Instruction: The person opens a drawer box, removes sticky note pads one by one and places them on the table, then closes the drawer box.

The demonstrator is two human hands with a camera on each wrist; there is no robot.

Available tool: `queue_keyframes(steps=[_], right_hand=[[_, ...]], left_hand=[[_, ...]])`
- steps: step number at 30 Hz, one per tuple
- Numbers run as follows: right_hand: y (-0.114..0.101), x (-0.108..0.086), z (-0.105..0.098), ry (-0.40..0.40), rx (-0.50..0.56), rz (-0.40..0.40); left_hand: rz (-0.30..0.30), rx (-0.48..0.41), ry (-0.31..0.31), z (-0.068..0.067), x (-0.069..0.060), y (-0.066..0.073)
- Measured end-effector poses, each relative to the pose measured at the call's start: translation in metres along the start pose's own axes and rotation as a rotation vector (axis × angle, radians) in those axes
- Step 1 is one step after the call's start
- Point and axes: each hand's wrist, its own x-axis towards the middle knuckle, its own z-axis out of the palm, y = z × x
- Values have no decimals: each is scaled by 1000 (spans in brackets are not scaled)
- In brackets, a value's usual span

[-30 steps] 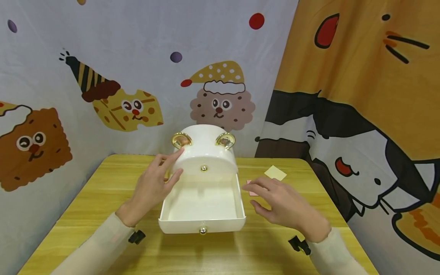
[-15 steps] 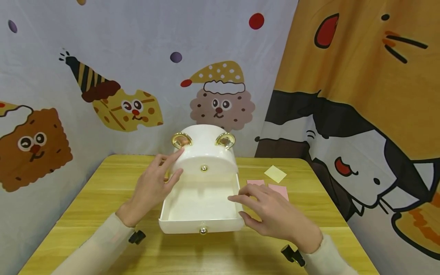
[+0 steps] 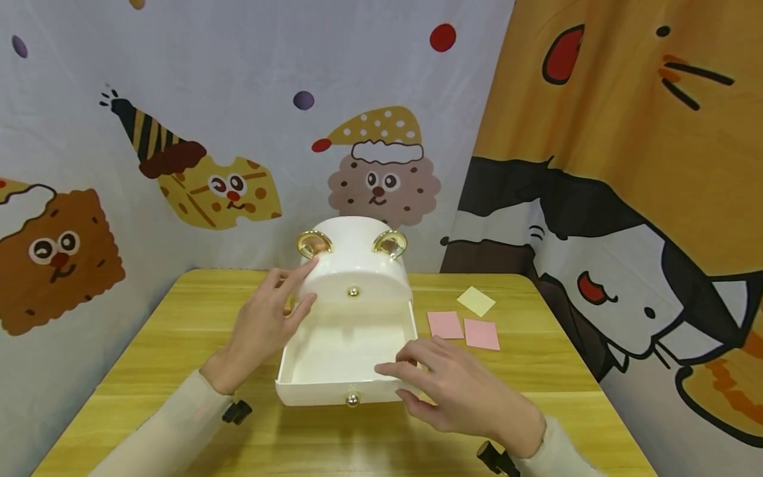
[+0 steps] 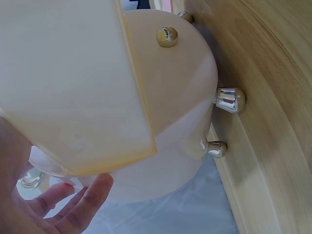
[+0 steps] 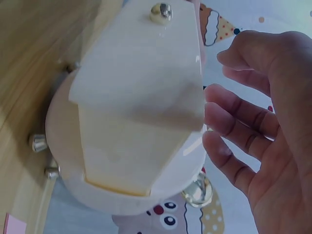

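Observation:
A glossy white box [image 3: 360, 258] with two gold-rimmed ears [image 3: 390, 244] stands on the table. Its lower drawer [image 3: 318, 392] is pulled out toward me; nothing shows inside. A gold knob [image 3: 352, 399] sits on the drawer's front, and another knob [image 3: 354, 291] is on the box face above. My left hand [image 3: 262, 331] rests against the box's left side, index finger just below the left ear. My right hand [image 3: 456, 391] hovers at the drawer's front right corner, fingers loosely bent and holding nothing. In the right wrist view, the fingertips [image 5: 217, 114] lie along the drawer's edge; touching or apart, I cannot tell.
Two pink paper squares [image 3: 481, 334] and a yellow paper square [image 3: 476, 301] lie right of the box on the wooden table [image 3: 179, 344]. A cartoon-printed cloth [image 3: 238, 79] hangs behind the table. Short gold feet [image 4: 229, 100] hold the box up.
My right hand has moved left and toward me, from beside the drawer to its front right corner, uncovering the pink squares. The left hand and box have stayed put.

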Motion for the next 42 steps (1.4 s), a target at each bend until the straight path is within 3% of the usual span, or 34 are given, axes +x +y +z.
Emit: queue_keyframes(steps=[14,32,42], right_hand=[[-22,10,14,9,4,-120],[-35,6,36,-36,25,-120],[-37,5,48,-109,72,-66]], left_hand=[[-1,-3,-1,2,-1,-2],[22,-4,15,1,-1,-2],[14,-14,11,0,-2,-2]])
